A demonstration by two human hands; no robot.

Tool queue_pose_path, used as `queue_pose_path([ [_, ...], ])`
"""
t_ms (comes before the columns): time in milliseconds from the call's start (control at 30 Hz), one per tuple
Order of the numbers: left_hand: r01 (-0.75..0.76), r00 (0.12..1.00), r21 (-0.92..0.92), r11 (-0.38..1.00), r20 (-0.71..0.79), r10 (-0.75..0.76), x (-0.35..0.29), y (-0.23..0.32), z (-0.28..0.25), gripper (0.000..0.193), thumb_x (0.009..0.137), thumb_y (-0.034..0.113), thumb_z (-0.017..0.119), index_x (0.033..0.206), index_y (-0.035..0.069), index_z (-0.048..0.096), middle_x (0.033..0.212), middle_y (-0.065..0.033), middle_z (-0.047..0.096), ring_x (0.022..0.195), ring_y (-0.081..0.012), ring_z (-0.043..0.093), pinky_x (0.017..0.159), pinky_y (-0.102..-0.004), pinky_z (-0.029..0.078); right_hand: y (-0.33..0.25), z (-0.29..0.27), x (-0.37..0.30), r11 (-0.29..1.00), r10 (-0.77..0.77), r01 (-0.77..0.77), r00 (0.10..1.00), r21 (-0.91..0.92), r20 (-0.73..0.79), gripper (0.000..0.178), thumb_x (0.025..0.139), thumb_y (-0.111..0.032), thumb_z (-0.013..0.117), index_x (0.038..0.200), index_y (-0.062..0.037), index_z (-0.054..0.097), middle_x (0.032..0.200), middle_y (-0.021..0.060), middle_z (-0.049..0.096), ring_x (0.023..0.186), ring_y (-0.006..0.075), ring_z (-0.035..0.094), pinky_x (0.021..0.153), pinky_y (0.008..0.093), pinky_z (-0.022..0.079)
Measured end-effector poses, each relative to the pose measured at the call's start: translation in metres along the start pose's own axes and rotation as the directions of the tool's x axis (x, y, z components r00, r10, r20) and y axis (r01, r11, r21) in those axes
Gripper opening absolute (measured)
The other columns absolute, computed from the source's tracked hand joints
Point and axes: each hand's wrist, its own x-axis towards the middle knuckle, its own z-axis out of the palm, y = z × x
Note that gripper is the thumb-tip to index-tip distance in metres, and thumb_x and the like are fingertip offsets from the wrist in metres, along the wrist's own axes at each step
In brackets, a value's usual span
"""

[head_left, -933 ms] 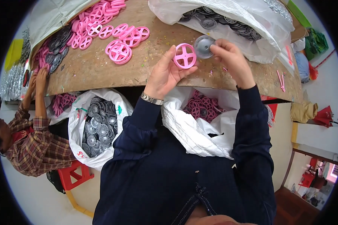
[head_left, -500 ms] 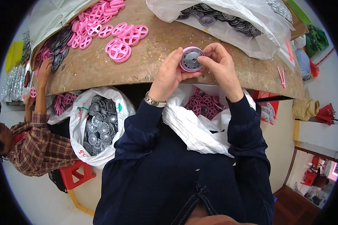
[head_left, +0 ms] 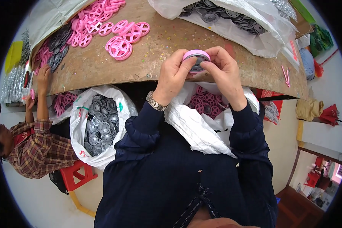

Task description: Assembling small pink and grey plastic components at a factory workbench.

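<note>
Between my two hands is a toy wheel (head_left: 197, 67), a grey disc set in a pink ring, held up just over the table's near edge. My left hand (head_left: 174, 74) grips its left side, thumb pressed on the grey face. On the other side my right hand (head_left: 223, 71) closes round the rim, its thumb also on the disc. The fingers behind the wheel are mostly hidden. Below my hands, an open white sack (head_left: 193, 133) holds pink spoked rings (head_left: 207, 102). Finished-looking pink wheels (head_left: 119, 48) lie stacked on the table to the left.
A white sack (head_left: 76, 133) of grey discs (head_left: 102, 123) stands left of me. Another bag (head_left: 268, 45) with grey discs lies across the table (head_left: 155, 72). At far left a co-worker in a plaid shirt (head_left: 53, 152) reaches onto the table, beside a red stool (head_left: 66, 176).
The wheel has tipped, its face turning down toward me and its pink rim showing on top. My left thumb has come onto the disc. The co-worker's hands have shifted slightly.
</note>
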Motion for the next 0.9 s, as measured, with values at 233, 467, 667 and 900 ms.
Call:
queue_pose_path([
  [233,-0.148,0.986,0.238,0.960,-0.039,0.162,0.000,-0.016,0.003,0.020,0.097,0.019,0.060,0.094,0.000,0.062,0.074,-0.0112,0.062,0.065,-0.0165,0.061,0.057,-0.0319,0.048,0.019,-0.002,-0.006,1.000,0.015,-0.016,0.999,-0.022,-0.031,0.017,0.089,0.004,0.062,0.106,0.0003,0.058,0.095,0.0008,0.064,0.084,0.0058,0.060,0.075,0.0209,0.050],
  [467,0.088,0.995,-0.023,0.996,0.047,-0.086,-0.002,-0.008,0.002,0.020,0.101,0.020,0.055,0.101,0.000,0.060,0.084,-0.0057,0.063,0.068,-0.0108,0.061,0.056,-0.0263,0.051,0.004,0.000,-0.006,0.989,0.111,-0.112,0.994,0.098,0.017,0.014,0.097,-0.010,0.060,0.106,0.0001,0.059,0.095,-0.0006,0.063,0.087,0.0055,0.059,0.078,0.0224,0.049],
  [667,0.008,0.979,0.148,0.989,0.202,-0.038,-0.006,-0.003,0.002,0.020,0.098,0.011,0.059,0.115,0.001,0.057,0.093,-0.0049,0.063,0.074,-0.0099,0.063,0.061,-0.0235,0.053,0.009,-0.001,-0.010,0.988,0.081,-0.077,0.996,0.136,-0.025,0.011,0.094,-0.009,0.062,0.096,0.0010,0.064,0.086,-0.0017,0.064,0.079,0.0047,0.057,0.070,0.0213,0.047],
  [900,-0.053,0.992,0.271,0.961,0.125,0.020,-0.017,-0.002,0.006,0.022,0.093,0.004,0.062,0.115,0.000,0.058,0.092,-0.0046,0.062,0.074,-0.0091,0.063,0.062,-0.0238,0.052,0.011,0.002,-0.014,0.994,0.054,-0.050,0.998,0.095,-0.034,0.009,0.094,-0.009,0.062,0.096,-0.0004,0.064,0.087,-0.0024,0.064,0.079,0.0046,0.057,0.070,0.0216,0.047],
])
